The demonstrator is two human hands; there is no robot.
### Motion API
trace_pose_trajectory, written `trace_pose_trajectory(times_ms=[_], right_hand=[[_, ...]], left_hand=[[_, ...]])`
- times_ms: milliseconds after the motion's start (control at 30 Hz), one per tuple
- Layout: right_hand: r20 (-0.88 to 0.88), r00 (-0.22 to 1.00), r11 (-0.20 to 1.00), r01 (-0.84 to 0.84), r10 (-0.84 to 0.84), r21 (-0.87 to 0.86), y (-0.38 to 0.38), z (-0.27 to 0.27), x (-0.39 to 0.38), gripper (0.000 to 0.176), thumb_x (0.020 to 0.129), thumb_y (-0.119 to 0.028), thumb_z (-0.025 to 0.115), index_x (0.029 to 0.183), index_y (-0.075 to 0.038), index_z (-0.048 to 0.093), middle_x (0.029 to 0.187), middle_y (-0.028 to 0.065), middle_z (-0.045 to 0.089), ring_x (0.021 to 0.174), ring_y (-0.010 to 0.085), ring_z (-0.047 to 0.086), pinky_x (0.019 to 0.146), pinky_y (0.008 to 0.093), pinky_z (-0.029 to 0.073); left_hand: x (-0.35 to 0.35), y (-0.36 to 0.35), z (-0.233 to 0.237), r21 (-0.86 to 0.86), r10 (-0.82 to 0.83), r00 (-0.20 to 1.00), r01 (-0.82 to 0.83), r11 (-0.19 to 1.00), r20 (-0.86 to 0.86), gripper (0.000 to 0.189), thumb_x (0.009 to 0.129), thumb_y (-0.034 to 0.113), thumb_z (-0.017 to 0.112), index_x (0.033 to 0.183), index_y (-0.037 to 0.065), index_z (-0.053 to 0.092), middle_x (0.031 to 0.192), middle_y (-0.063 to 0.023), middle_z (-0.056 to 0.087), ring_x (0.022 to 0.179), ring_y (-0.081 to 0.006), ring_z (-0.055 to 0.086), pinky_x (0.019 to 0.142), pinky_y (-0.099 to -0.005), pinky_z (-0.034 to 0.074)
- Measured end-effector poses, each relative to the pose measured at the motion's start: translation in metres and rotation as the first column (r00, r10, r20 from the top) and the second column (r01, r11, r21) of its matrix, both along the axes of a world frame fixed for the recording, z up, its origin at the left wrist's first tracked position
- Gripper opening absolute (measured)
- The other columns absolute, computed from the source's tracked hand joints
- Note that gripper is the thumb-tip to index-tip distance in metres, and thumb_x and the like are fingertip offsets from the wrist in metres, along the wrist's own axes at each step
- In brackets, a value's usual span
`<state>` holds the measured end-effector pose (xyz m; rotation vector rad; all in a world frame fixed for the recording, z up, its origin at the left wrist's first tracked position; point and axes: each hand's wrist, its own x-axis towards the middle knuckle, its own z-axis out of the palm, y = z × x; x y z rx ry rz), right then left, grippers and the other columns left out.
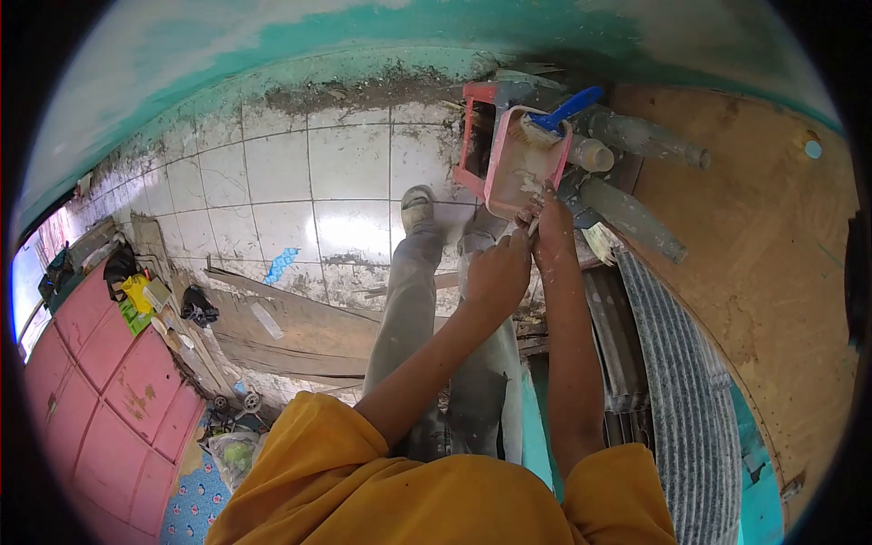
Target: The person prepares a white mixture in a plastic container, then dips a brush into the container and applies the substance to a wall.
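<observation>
Both hands meet at the near end of a pink-rimmed tray [495,178] with pale, paint-like residue inside. My left hand [498,277] is closed around a thin pale stick-like object [533,227], whose kind I cannot make out. Just beside it, my right hand [552,225] has its fingers bent together at the same object, by the tray's lower edge; what they grip is partly hidden. A brush with a blue handle [574,105] lies across the tray's far corner, its pale bristles inside. Under the tray stands a red plastic stool-like piece [470,136].
Grey dusty tube-like pieces [636,136] lie right of the tray, by a brown board [727,236]. Corrugated sheets [677,391] lean at the lower right. Wooden planks [282,331] cross the dirty white tiles [350,163]. A pink panel [109,381] is at left.
</observation>
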<state>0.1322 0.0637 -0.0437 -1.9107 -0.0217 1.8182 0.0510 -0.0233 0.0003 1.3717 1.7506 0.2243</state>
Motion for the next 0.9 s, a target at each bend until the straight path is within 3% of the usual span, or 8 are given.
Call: trace_pose_trajectory(times_ms=[300, 400, 500, 567, 600, 667, 767, 900], right_hand=[[0.010, 0.998, 0.993, -0.069, 0.068, 0.095, 0.002, 0.005, -0.006, 0.032, 0.102, -0.033, 0.047, 0.107, -0.003, 0.054, 0.071, 0.0003, 0.044, 0.057, 0.0126, 0.042, 0.063, 0.0318, 0.048], [-0.024, 0.988, 0.977, -0.149, 0.154, 0.151, 0.002, 0.007, 0.000, 0.039, 0.102, -0.037, 0.042, 0.112, -0.004, 0.060, 0.081, 0.0032, 0.057, 0.065, 0.0131, 0.050, 0.066, 0.0295, 0.047], [0.045, 0.960, 0.955, -0.281, 0.278, 0.092, 0.008, 0.015, 0.005, 0.038, 0.101, -0.039, 0.049, 0.096, -0.003, 0.062, 0.077, 0.0025, 0.059, 0.068, 0.0137, 0.056, 0.070, 0.0314, 0.049], [0.218, 0.775, 0.764, -0.627, 0.593, 0.150, 0.010, 0.015, 0.011, 0.046, 0.097, -0.043, 0.055, 0.086, 0.000, 0.064, 0.076, 0.0069, 0.064, 0.071, 0.0167, 0.062, 0.072, 0.0336, 0.050], [0.217, 0.774, 0.763, -0.629, 0.595, 0.149, 0.010, 0.018, 0.012, 0.046, 0.097, -0.043, 0.055, 0.086, 0.000, 0.064, 0.076, 0.0069, 0.064, 0.071, 0.0167, 0.062, 0.072, 0.0336, 0.050], [0.575, 0.351, 0.408, -0.912, 0.739, 0.033, 0.006, 0.026, 0.016, 0.051, 0.092, -0.045, 0.061, 0.084, 0.005, 0.065, 0.073, 0.0115, 0.066, 0.070, 0.0219, 0.064, 0.070, 0.0366, 0.050], [0.735, 0.257, 0.364, -0.931, 0.628, 0.014, -0.006, 0.013, 0.022, 0.050, 0.088, -0.044, 0.067, 0.087, 0.007, 0.066, 0.075, 0.0161, 0.068, 0.069, 0.0257, 0.066, 0.069, 0.0390, 0.050], [0.776, 0.289, 0.418, -0.908, 0.560, 0.037, -0.010, 0.011, 0.022, 0.046, 0.086, -0.040, 0.070, 0.089, 0.005, 0.068, 0.079, 0.0177, 0.070, 0.069, 0.0258, 0.066, 0.069, 0.0383, 0.050]], left_hand=[[0.000, 0.001, -0.001, 0.018, 0.001, 1.000, 0.000, 1.000, -0.002, 0.017, 0.096, 0.016, 0.047, 0.102, 0.000, 0.050, 0.090, -0.0176, 0.065, 0.076, -0.0379, 0.065, 0.067, -0.0501, 0.049], [0.001, 0.003, -0.007, 0.041, 0.059, 0.997, -0.057, 0.998, -0.048, 0.016, 0.095, 0.015, 0.049, 0.100, 0.000, 0.050, 0.087, -0.0177, 0.065, 0.074, -0.0378, 0.066, 0.065, -0.0504, 0.050], [-0.004, 0.006, -0.009, -0.033, 0.044, 0.999, -0.045, 0.998, -0.031, 0.023, 0.091, 0.012, 0.048, 0.110, 0.000, 0.051, 0.094, -0.0156, 0.065, 0.081, -0.0351, 0.066, 0.072, -0.0507, 0.048], [-0.006, 0.007, -0.012, -0.027, 0.058, 0.998, -0.059, 0.998, -0.040, 0.021, 0.092, 0.012, 0.047, 0.108, 0.000, 0.051, 0.093, -0.0160, 0.064, 0.081, -0.0354, 0.066, 0.071, -0.0512, 0.048], [-0.006, 0.007, -0.013, -0.027, 0.059, 0.997, -0.061, 0.998, -0.040, 0.021, 0.092, 0.012, 0.047, 0.108, 0.000, 0.051, 0.093, -0.0160, 0.064, 0.081, -0.0354, 0.066, 0.071, -0.0512, 0.048], [-0.006, 0.007, -0.014, 0.066, 0.048, 0.995, -0.043, 0.997, -0.085, 0.013, 0.093, 0.012, 0.050, 0.100, 0.000, 0.049, 0.083, -0.0182, 0.064, 0.073, -0.0369, 0.066, 0.064, -0.0496, 0.050], [-0.002, 0.003, -0.016, 0.098, 0.064, 0.993, -0.055, 0.994, -0.100, 0.012, 0.094, 0.012, 0.049, 0.098, 0.001, 0.049, 0.084, -0.0176, 0.064, 0.075, -0.0359, 0.066, 0.065, -0.0498, 0.050], [0.001, -0.003, -0.018, 0.053, 0.020, 0.992, -0.014, 0.998, -0.128, 0.012, 0.094, 0.013, 0.047, 0.098, 0.002, 0.048, 0.084, -0.0167, 0.064, 0.076, -0.0351, 0.066, 0.066, -0.0498, 0.049]])
